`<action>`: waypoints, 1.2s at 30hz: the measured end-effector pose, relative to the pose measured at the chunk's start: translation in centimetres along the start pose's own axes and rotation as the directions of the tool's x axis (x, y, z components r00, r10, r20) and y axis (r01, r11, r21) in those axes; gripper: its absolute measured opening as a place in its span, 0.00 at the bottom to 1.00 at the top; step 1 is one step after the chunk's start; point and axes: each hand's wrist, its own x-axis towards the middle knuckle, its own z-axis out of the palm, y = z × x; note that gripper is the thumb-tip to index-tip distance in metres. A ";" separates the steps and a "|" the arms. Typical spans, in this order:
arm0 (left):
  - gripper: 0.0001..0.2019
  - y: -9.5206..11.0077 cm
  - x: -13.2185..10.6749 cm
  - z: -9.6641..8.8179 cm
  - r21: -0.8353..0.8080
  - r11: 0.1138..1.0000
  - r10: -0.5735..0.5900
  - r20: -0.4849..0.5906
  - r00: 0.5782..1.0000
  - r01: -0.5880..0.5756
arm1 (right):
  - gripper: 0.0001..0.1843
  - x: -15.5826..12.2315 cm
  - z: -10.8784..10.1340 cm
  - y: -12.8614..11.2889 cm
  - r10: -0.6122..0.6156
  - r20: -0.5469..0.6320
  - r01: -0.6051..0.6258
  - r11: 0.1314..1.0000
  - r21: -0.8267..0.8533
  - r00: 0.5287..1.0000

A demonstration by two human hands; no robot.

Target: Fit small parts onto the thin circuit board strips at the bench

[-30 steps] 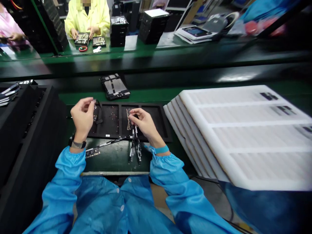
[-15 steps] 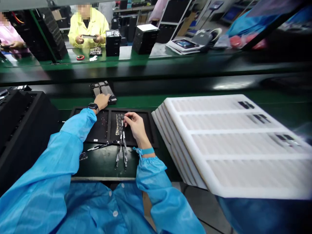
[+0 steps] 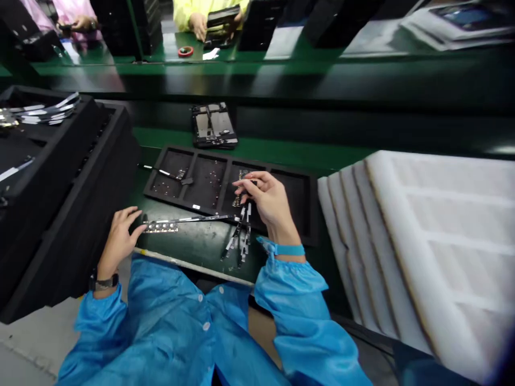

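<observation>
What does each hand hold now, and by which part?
The right hand pinches the upper ends of several thin strips. The left hand holds nothing; its fingers touch the long strip's end.

Green workbench (image 3: 193,252), worn surface, pale edge strip. Beyond the hands, a dark conveyor channel (image 3: 322,91), glossy, catching overhead light. Far side: second green bench (image 3: 169,53). Grey floor (image 3: 28,343) low left. White foam trays (image 3: 434,236) stacked at right.

Left hand (image 3: 118,239) low with fingers spread, right hand (image 3: 270,203) raised, fingertips pinched
</observation>
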 end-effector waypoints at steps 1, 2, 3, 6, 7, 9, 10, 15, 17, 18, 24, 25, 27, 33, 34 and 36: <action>0.17 -1.1 -1.3 0.7 0.020 0.999 -0.025 0.011 1.000 0.025 | 0.20 -0.2 0.3 -0.1 -0.002 0.007 0.002 1.000 -0.009 1.000; 0.18 -1.8 -2.2 1.4 0.033 0.999 -0.041 0.020 0.999 0.040 | 0.19 -0.4 0.7 -0.2 -0.004 0.015 0.004 1.000 -0.022 1.000; 0.17 -2.2 -2.7 1.9 0.036 0.998 -0.046 0.024 0.999 0.046 | 0.19 -0.5 1.0 -0.3 -0.005 0.024 0.006 0.999 -0.036 1.000; 0.15 -2.1 -2.9 2.7 0.002 0.999 -0.048 0.007 0.999 0.048 | 0.18 -0.9 1.7 -0.4 0.003 0.045 0.000 0.998 -0.057 0.999; 0.13 -1.9 -2.8 2.8 -0.023 0.998 -0.053 -0.003 0.999 0.053 | 0.18 -0.9 1.8 -0.4 0.010 0.047 -0.008 0.998 -0.056 0.999; 0.10 -1.8 -2.5 2.7 -0.085 0.994 -0.072 -0.012 0.997 0.070 | 0.19 -0.9 1.9 -0.3 0.024 0.047 -0.022 0.998 -0.051 0.999; 0.08 -1.8 -2.4 2.7 -0.117 0.989 -0.087 -0.010 0.996 0.085 | 0.19 -0.9 1.9 -0.2 0.027 0.045 -0.025 0.998 -0.053 0.999; 0.13 -3.0 -1.2 2.6 -0.263 0.952 -0.132 0.116 0.984 0.159 | 0.21 -0.3 1.5 0.3 0.044 0.045 -0.039 0.994 -0.106 0.998; 0.17 -3.2 -0.6 2.6 -0.284 0.946 -0.108 0.184 0.977 0.158 | 0.22 -0.2 1.3 0.4 0.056 0.051 -0.051 0.993 -0.108 0.997; 0.17 -3.2 -0.4 2.5 -0.286 0.945 -0.100 0.205 0.974 0.157 | 0.23 -0.1 1.2 0.5 0.062 0.056 -0.056 0.994 -0.097 0.997; 0.15 -2.4 0.0 2.7 -0.304 0.934 -0.119 0.235 0.965 0.190 | 0.27 -0.2 1.5 0.5 0.096 0.121 -0.096 0.995 -0.004 0.988; 0.16 -2.3 0.0 2.8 -0.303 0.935 -0.114 0.239 0.964 0.186 | 0.28 -0.2 1.5 0.5 0.099 0.126 -0.099 0.995 -0.002 0.987; 0.16 -2.0 0.0 3.1 -0.288 0.944 -0.095 0.237 0.967 0.163 | 0.28 -0.2 1.6 0.4 0.104 0.133 -0.104 0.995 -0.008 0.986; 0.09 -1.5 0.5 3.4 -0.212 0.976 -0.007 0.218 0.976 0.054 | 0.25 -0.2 1.8 0.3 0.088 0.118 -0.084 0.996 -0.043 0.989; 0.09 -1.4 0.6 3.3 -0.208 0.977 0.010 0.231 0.973 0.040 | 0.25 -0.3 1.8 0.3 0.085 0.118 -0.079 0.996 -0.047 0.989; 0.10 -1.2 0.9 3.2 -0.195 0.981 0.032 0.250 0.968 0.018 | 0.25 -0.3 1.9 0.3 0.084 0.120 -0.078 0.995 -0.055 0.989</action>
